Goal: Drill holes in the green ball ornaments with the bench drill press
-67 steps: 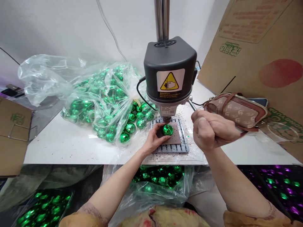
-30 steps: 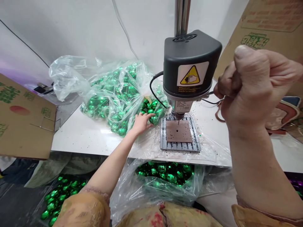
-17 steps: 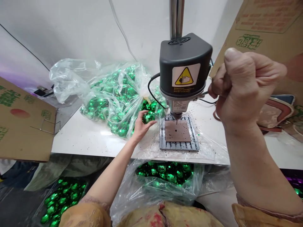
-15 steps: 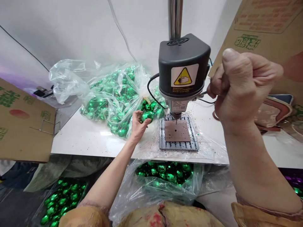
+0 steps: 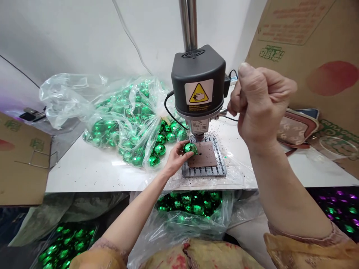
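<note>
I see a glossy, mirror-faceted green ball (image 5: 190,148) over a matt brown pad (image 5: 206,158) on a slotted grey metal plate (image 5: 204,172). The drill head (image 5: 198,71) is smooth matt black plastic, its column (image 5: 187,22) polished steel. The bag (image 5: 67,101) is thin, shiny clear plastic; the carton (image 5: 322,104) is matt cardboard.

This looks like a small piecework workshop, though the tight downward view leaves the wider room uncertain. A benchtop drill press (image 5: 198,80) stands on a white worktable (image 5: 84,175) dusted with dark drilling specks. A clear plastic bag (image 5: 64,99) of green faceted baubles (image 5: 159,150) sits beside it, another bag (image 5: 193,224) lies below the table, and a large cardboard sheet (image 5: 291,63) stands propped at the right.
</note>
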Motion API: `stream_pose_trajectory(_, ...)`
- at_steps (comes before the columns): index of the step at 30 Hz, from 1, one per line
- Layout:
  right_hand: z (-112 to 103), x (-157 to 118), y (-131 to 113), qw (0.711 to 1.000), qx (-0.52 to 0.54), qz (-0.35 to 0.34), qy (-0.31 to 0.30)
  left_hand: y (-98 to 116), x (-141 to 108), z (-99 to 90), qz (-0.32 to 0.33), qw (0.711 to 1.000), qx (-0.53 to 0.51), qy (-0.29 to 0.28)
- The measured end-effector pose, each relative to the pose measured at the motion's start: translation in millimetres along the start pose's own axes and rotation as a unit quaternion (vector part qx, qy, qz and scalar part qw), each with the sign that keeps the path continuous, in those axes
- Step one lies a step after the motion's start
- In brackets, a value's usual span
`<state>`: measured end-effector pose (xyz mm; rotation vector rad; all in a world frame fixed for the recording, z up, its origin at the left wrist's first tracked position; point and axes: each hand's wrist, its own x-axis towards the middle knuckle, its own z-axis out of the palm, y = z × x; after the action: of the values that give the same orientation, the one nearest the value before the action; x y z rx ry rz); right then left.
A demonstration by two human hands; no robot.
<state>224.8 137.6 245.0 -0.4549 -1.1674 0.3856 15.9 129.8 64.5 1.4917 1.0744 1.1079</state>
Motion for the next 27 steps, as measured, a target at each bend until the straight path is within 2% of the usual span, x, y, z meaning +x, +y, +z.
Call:
stream_pose_trajectory(4, 0.5, -1.2, 0.3, 1.0, 0.0, -0.001, 0.0, -4.5, 5.3, 1.3, 0.067, 0.993, 0.102, 0.006)
stream_pose_trajectory(8, -0.1, -1.1, 2.4, 0.998, -0.056, -0.004, -0.004, -9.6, 10.2, 6.4, 0.114, 0.985, 0.132, -0.004)
stream_pose_trajectory(12, -2.6, -1.0, 5.4, 0.995, -0.09, -0.013, -0.027, -18.7, 14.0, 13.4, 0.082, 0.993, 0.082, -0.017)
stream_pose_trajectory(15, -3.7, -1.7, 5.7, 0.996, -0.075, -0.021, -0.038, -24.6, 15.0, 18.1, 0.056, 0.997, 0.051, -0.018)
stream_pose_trajectory(19, -1.9, -2.6, 3.0, 0.999, -0.038, -0.018, -0.03, -29.6, 14.3, 21.8, 0.054, 0.998, 0.01, -0.03)
stream_pose_trajectory(27, -0.7, -2.4, 4.2, 0.999, -0.016, -0.026, -0.018, -24.0, 7.0, 25.5, 0.05, 0.996, -0.029, -0.062)
